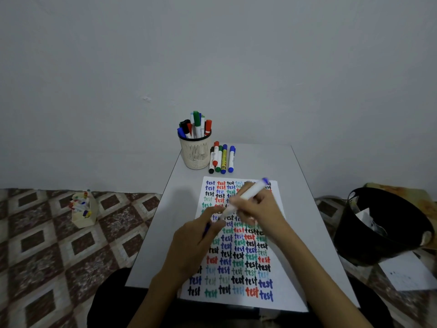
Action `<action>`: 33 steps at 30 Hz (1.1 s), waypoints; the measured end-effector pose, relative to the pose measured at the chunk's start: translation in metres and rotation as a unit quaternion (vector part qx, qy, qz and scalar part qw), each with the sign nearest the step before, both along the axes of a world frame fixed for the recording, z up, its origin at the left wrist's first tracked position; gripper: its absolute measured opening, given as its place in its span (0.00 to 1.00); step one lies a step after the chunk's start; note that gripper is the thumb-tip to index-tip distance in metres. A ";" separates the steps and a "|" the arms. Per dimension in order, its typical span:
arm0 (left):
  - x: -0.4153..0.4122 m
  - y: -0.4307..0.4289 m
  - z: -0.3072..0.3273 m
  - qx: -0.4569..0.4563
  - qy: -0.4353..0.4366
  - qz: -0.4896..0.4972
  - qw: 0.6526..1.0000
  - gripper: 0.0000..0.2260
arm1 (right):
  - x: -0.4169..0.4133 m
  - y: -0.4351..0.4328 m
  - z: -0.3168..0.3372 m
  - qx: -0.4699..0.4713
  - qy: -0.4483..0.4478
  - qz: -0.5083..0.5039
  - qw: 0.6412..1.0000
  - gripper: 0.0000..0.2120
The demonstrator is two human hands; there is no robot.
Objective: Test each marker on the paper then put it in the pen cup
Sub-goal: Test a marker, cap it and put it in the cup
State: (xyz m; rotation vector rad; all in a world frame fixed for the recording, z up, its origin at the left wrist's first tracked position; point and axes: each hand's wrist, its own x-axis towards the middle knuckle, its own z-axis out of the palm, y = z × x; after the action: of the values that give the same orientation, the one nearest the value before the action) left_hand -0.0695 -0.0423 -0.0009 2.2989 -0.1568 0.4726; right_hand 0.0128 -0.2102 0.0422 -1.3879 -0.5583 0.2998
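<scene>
A white sheet of paper (238,301), covered with the word "test" in several colours, lies on the small grey table (179,192). My right hand (259,208) grips a white marker with a blue end (248,194), slanted over the paper with its tip down to the left. My left hand (197,237) rests on the paper's left side and holds a small blue piece, apparently the marker's cap (207,229). A cream mesh pen cup (195,151) with several markers stands at the table's far edge. Several capped markers (222,158) lie next to it on the right.
A black bin (387,223) with crumpled paper stands on the floor at the right, with a loose white sheet (406,271) beside it. A small box of markers (82,209) sits on the patterned floor at the left. A plain wall rises behind the table.
</scene>
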 end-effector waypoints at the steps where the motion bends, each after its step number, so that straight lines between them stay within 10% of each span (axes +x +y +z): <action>1: 0.001 0.005 0.000 0.026 -0.002 0.014 1.000 0.18 | 0.008 -0.005 0.001 0.041 0.017 -0.040 0.998 0.10; 7: 0.002 0.037 -0.031 0.206 0.041 0.020 0.977 0.26 | 0.055 -0.042 -0.012 0.094 0.091 -0.185 0.974 0.04; 33: 0.003 0.038 -0.037 0.206 0.042 0.034 0.977 0.24 | 0.071 -0.042 -0.046 -0.113 -0.022 -0.253 0.961 0.16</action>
State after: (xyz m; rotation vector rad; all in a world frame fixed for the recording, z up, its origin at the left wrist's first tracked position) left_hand -0.0670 -0.0042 -0.0379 2.7343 -0.1461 0.4043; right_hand 0.0838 -0.2523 -0.0039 -1.7085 -0.1917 -0.0855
